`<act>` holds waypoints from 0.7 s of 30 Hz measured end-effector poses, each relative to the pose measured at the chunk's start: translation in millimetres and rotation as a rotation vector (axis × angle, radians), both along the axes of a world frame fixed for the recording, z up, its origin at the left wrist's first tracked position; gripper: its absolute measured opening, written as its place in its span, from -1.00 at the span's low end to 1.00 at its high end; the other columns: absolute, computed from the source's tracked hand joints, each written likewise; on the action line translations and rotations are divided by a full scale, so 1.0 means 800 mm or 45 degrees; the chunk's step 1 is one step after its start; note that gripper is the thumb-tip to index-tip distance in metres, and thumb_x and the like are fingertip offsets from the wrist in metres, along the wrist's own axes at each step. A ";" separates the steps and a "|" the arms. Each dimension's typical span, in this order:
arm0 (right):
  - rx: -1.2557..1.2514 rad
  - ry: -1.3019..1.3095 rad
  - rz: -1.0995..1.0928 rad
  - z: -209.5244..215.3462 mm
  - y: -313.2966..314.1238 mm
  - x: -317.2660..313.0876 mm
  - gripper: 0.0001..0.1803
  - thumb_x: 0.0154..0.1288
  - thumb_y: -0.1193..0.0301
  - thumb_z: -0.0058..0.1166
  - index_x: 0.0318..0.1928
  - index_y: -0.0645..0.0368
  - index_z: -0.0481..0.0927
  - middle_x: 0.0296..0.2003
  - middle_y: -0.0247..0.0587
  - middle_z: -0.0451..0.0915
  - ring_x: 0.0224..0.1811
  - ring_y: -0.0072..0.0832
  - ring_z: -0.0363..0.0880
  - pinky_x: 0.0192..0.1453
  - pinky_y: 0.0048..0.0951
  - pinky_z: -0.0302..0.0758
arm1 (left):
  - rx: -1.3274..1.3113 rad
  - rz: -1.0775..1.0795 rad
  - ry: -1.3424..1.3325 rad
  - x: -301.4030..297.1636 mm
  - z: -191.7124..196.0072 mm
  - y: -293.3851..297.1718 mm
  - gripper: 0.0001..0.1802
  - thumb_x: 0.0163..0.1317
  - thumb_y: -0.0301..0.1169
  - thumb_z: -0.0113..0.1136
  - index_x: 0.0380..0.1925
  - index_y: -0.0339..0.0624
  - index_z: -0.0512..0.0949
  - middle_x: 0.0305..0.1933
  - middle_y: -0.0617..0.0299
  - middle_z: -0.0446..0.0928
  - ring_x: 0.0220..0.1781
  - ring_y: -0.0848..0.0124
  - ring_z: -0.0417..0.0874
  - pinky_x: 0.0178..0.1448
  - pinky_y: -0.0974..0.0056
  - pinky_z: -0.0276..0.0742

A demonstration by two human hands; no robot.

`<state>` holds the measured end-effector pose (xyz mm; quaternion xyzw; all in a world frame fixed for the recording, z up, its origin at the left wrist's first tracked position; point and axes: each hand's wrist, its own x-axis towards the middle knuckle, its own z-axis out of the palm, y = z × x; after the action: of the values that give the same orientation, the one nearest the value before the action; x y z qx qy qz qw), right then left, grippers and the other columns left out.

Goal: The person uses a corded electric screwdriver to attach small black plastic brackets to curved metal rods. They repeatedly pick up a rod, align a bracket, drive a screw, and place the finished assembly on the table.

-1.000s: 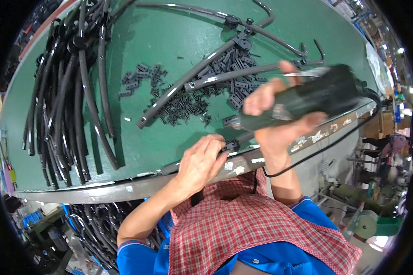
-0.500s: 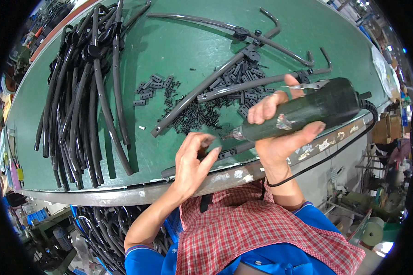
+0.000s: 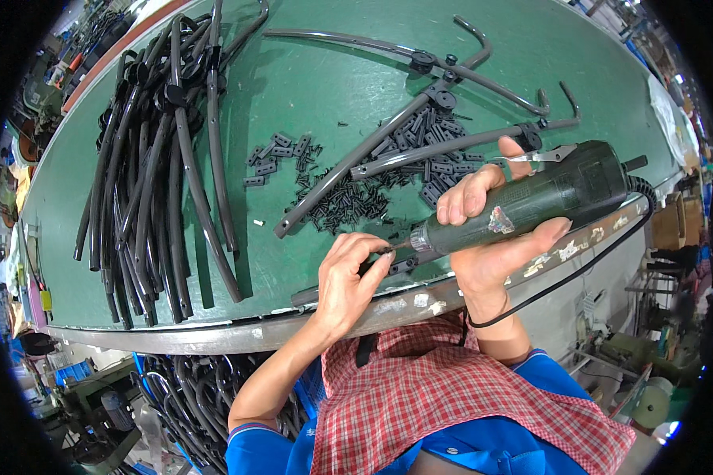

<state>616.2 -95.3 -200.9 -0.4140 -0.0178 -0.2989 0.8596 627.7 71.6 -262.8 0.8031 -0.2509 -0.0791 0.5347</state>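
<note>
My right hand [image 3: 483, 257] is wrapped round a dark electric screwdriver [image 3: 531, 194] with a worn sticker and a metal lever, its bit pointing left. The fingers of my left hand [image 3: 347, 277] are pinched together at the bit's tip. Something small and dark shows between them, too small to make out. Just under both hands a black metal tube [image 3: 307, 296] lies along the table's near edge, partly hidden by my left hand. Beyond them is a pile of small black screws [image 3: 345, 204], next to a heap of black plastic blocks [image 3: 424, 131].
Many bent black tubes [image 3: 146, 198] are stacked at the left of the green table [image 3: 293, 95]. More bent tubes [image 3: 356, 170] lie across the middle and far side. The screwdriver's black cord [image 3: 586, 271] loops over the metal table edge [image 3: 214, 340]. More tubes [image 3: 214, 396] are below the table.
My left fingers have closed at the screwdriver's bit, where before they were a little apart from it. The whole view has shifted slightly.
</note>
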 end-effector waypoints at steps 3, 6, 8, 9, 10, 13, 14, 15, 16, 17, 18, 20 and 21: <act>-0.014 0.019 -0.016 -0.001 0.002 -0.001 0.10 0.08 -0.55 -0.34 0.29 0.14 0.25 -0.55 -0.37 0.34 -0.55 -0.51 0.34 -0.44 -0.39 0.38 | 0.034 0.020 -0.005 0.000 0.000 -0.001 -0.87 0.11 -0.50 0.26 -0.33 -0.30 0.57 -0.29 0.10 0.56 -0.22 0.23 0.54 -0.10 0.23 0.46; 0.007 0.022 -0.051 -0.001 0.003 -0.002 0.10 0.07 -0.55 -0.33 0.29 0.15 0.25 -0.55 -0.37 0.35 -0.55 -0.51 0.35 -0.45 -0.39 0.39 | 0.085 0.014 -0.048 0.000 0.000 -0.001 -0.84 0.11 -0.44 0.28 -0.34 -0.28 0.57 -0.29 0.11 0.56 -0.23 0.17 0.53 -0.14 0.18 0.45; 0.014 -0.004 -0.049 -0.002 0.002 -0.002 0.10 0.07 -0.54 -0.31 0.29 0.15 0.24 -0.55 -0.37 0.36 -0.55 -0.50 0.36 -0.45 -0.39 0.39 | 0.094 0.007 -0.096 0.000 -0.001 -0.001 -0.84 0.10 -0.45 0.29 -0.35 -0.29 0.57 -0.30 0.11 0.56 -0.24 0.17 0.53 -0.16 0.17 0.45; 0.000 0.005 -0.034 -0.003 0.002 -0.003 0.10 0.07 -0.54 -0.31 0.29 0.15 0.24 -0.55 -0.36 0.37 -0.55 -0.50 0.37 -0.46 -0.39 0.40 | 0.098 0.000 -0.120 0.000 -0.002 -0.002 -0.84 0.09 -0.46 0.30 -0.36 -0.29 0.57 -0.30 0.11 0.56 -0.25 0.16 0.53 -0.17 0.17 0.45; -0.013 0.014 -0.018 -0.004 0.003 -0.003 0.10 0.07 -0.54 -0.30 0.29 0.16 0.24 -0.55 -0.36 0.37 -0.56 -0.50 0.37 -0.46 -0.39 0.40 | 0.101 -0.010 -0.131 -0.001 -0.002 -0.003 -0.85 0.09 -0.48 0.29 -0.35 -0.30 0.57 -0.29 0.10 0.56 -0.23 0.17 0.54 -0.14 0.18 0.46; -0.013 0.010 0.062 -0.006 -0.002 -0.005 0.17 0.01 -0.58 -0.28 0.29 0.20 0.19 -0.53 -0.30 0.38 -0.55 -0.48 0.39 -0.43 -0.37 0.43 | 0.083 -0.029 -0.194 -0.003 0.000 -0.002 -0.85 0.06 -0.54 0.29 -0.34 -0.32 0.58 -0.27 0.08 0.57 -0.18 0.17 0.55 -0.09 0.18 0.48; -0.005 0.004 0.094 -0.007 -0.004 -0.006 0.20 -0.03 -0.60 -0.27 0.29 0.22 0.17 -0.52 -0.28 0.39 -0.55 -0.47 0.39 -0.41 -0.35 0.45 | 0.061 -0.034 -0.236 -0.004 0.001 -0.003 -0.84 0.05 -0.55 0.29 -0.32 -0.32 0.59 -0.26 0.08 0.57 -0.17 0.17 0.56 -0.08 0.18 0.49; -0.027 0.004 0.086 -0.005 -0.004 -0.006 0.16 0.01 -0.57 -0.28 0.29 0.20 0.20 -0.54 -0.30 0.38 -0.56 -0.47 0.39 -0.43 -0.36 0.44 | 0.040 -0.038 -0.277 -0.004 0.001 -0.003 -0.82 0.04 -0.56 0.29 -0.31 -0.33 0.59 -0.25 0.07 0.58 -0.16 0.16 0.56 -0.07 0.18 0.49; -0.049 0.005 0.077 -0.002 -0.001 -0.005 0.12 0.05 -0.55 -0.29 0.29 0.18 0.22 -0.56 -0.32 0.38 -0.57 -0.48 0.39 -0.46 -0.38 0.42 | 0.043 -0.049 -0.326 -0.004 -0.001 -0.004 -0.81 0.02 -0.57 0.30 -0.30 -0.33 0.60 -0.24 0.08 0.58 -0.16 0.16 0.57 -0.07 0.18 0.50; -0.071 0.005 0.068 -0.001 0.000 -0.005 0.09 0.09 -0.53 -0.30 0.29 0.17 0.25 -0.57 -0.34 0.37 -0.58 -0.48 0.38 -0.49 -0.39 0.41 | 0.046 -0.059 -0.375 -0.004 -0.004 -0.003 -0.79 0.01 -0.58 0.30 -0.28 -0.33 0.60 -0.24 0.08 0.58 -0.15 0.17 0.57 -0.07 0.18 0.50; -0.052 -0.004 0.074 -0.001 -0.001 -0.005 0.08 0.09 -0.53 -0.30 0.28 0.17 0.26 -0.57 -0.33 0.37 -0.58 -0.48 0.38 -0.49 -0.39 0.40 | 0.047 -0.068 -0.423 -0.004 -0.007 -0.003 -0.77 0.00 -0.59 0.31 -0.27 -0.33 0.60 -0.23 0.08 0.58 -0.15 0.17 0.57 -0.07 0.18 0.51; -0.015 -0.024 0.086 -0.002 -0.003 -0.006 0.08 0.10 -0.53 -0.30 0.28 0.17 0.27 -0.58 -0.33 0.36 -0.58 -0.48 0.38 -0.50 -0.39 0.39 | 0.027 -0.102 -0.488 -0.003 -0.007 -0.001 -0.74 -0.03 -0.59 0.32 -0.25 -0.32 0.61 -0.23 0.09 0.58 -0.15 0.16 0.57 -0.07 0.18 0.52; 0.040 0.031 0.059 0.001 -0.002 -0.007 0.09 0.09 -0.53 -0.29 0.28 0.18 0.28 -0.58 -0.33 0.35 -0.59 -0.48 0.36 -0.50 -0.39 0.38 | 0.017 -0.117 -0.501 -0.002 -0.009 0.001 -0.73 -0.03 -0.58 0.33 -0.25 -0.32 0.61 -0.23 0.09 0.58 -0.15 0.16 0.57 -0.06 0.17 0.52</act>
<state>610.7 -96.9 -199.8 -0.4034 -0.0122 -0.2742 0.8729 625.9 72.1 -269.9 0.7942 -0.3866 0.0533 0.4658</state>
